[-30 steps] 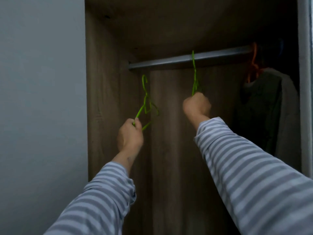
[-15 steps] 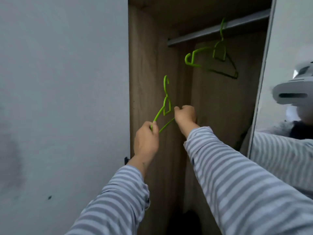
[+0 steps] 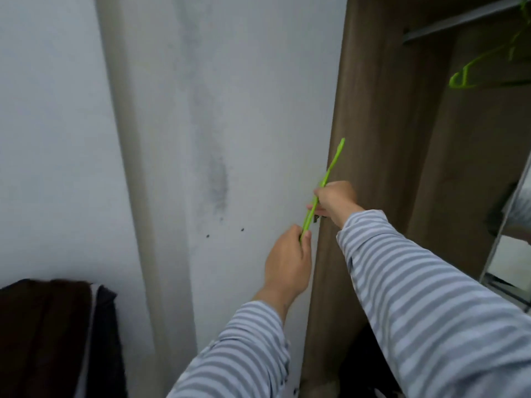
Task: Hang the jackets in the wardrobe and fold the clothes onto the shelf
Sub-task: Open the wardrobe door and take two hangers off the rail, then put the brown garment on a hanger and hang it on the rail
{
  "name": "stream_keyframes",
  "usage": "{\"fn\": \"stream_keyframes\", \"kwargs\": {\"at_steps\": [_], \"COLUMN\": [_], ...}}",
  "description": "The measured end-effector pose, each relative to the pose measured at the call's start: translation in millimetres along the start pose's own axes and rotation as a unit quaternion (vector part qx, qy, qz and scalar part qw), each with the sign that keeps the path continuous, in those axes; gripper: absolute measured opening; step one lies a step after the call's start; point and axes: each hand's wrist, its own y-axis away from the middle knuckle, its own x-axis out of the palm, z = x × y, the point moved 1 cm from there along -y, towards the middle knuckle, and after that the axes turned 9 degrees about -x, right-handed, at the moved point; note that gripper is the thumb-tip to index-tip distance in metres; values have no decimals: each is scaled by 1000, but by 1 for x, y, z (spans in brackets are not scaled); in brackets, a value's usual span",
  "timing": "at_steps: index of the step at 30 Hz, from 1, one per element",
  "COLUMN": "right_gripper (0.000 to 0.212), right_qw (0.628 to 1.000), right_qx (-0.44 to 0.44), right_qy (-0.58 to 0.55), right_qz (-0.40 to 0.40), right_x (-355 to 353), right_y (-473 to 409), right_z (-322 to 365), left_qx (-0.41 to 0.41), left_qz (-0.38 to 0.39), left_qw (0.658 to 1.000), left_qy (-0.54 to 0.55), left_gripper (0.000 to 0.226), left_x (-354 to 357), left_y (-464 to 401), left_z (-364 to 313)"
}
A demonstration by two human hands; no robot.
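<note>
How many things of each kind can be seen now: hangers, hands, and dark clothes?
Hangers: 2, one green hanger held by both hands, one green hanger on the rail.
Hands: 2, left hand and right hand.
Dark clothes: 1 pile at lower left; the number of pieces in it cannot be told.
Total: 5.
</note>
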Motion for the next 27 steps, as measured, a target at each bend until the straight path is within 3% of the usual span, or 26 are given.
{"fn": "stream_keyframes", "kwargs": {"at_steps": [5, 8, 13, 19, 21, 23, 27], "right_gripper": [24, 23, 22, 20, 13, 25, 18], "right_qw": [999, 997, 990, 972, 957, 936, 893], "right_qx": [9, 7, -11, -56, -83, -142, -222], "right_qy": [27, 50, 87, 148, 182, 202, 176], "right_qz": [34, 66, 109, 173, 210, 249, 349], "right_x": [45, 69, 102, 154, 168, 182, 203], "right_y": [78, 124, 190, 252, 270, 285, 308], "right_z": [14, 18, 17, 12, 13, 13, 13], "left_qx": [-38, -84, -130, -183, -201, -208, -231], "left_qz": [21, -27, -133, -155, -157, -168, -203], "left_qw": [997, 994, 982, 964, 959, 953, 913], "left_qy": [63, 63, -42, -116, -121, -145, -267], "left_gripper": [42, 43, 27, 34, 37, 39, 42], "left_x": [-76, -126, -200, -263, -276, -285, -304], "left_y": [51, 70, 80, 107, 112, 114, 118], "left_z": [30, 49, 83, 130, 141, 148, 156]}}
